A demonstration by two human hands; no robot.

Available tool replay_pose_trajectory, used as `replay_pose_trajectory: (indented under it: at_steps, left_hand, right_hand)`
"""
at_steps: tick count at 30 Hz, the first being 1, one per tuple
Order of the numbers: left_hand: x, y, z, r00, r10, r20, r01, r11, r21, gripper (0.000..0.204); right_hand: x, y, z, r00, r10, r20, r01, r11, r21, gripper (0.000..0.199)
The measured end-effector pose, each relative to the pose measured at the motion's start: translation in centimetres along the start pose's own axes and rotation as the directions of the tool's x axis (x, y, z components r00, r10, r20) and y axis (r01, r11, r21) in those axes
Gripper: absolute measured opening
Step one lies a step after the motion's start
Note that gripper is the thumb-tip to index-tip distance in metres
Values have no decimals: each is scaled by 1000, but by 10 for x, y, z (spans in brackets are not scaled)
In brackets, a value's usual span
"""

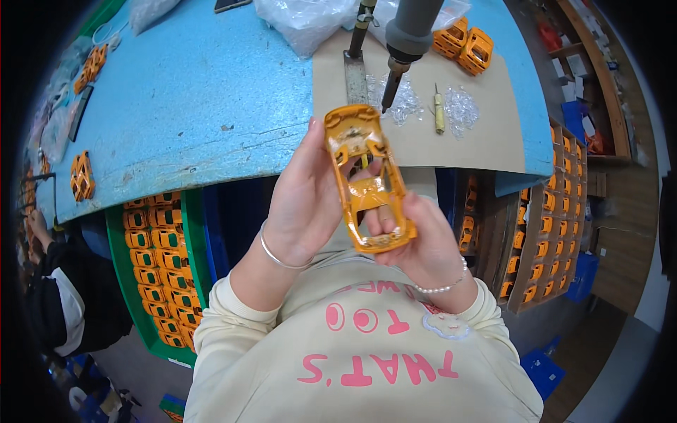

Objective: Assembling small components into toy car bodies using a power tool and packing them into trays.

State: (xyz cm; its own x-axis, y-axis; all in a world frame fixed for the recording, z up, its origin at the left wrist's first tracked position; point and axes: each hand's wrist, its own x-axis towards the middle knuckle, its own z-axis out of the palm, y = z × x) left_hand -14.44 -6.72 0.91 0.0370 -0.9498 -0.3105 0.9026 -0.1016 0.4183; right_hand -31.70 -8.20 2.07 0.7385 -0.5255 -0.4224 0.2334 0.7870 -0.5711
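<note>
Both my hands hold one orange toy car body (367,180), turned underside up over the near edge of the blue table (204,99). My left hand (310,190) cups its left side, with a silver bangle on the wrist. My right hand (416,236) supports the near end from below, a pearl bracelet on its wrist. Just beyond the car's far end hangs a grey electric screwdriver (403,42), its tip pointing down over a brown cardboard mat (486,120).
Small clear plastic parts (462,109) and a hand tool (438,111) lie on the mat, with two orange car bodies (465,46) behind. A green crate (159,275) at left and cardboard trays (550,233) at right hold several orange bodies. Another person (56,282) sits far left.
</note>
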Motion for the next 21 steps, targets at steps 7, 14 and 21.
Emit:
replay_pose_trajectory:
  at_steps: [7,14,21]
  left_hand:
    - [0,4,7,986,104,132,-130,970,204,49]
    - [-1,3,9,977,101,188,-151,949,277,49]
    - [-5,2,7,993,94,71,-101,989,104,49]
  right_hand:
    - [-13,-12,13,994,-69,83,57,988,146,52]
    - [-19,-12,15,997,-71,43,63,987,147,51]
    - [-16,-17,22,998,-2,58,-7,988,153,49]
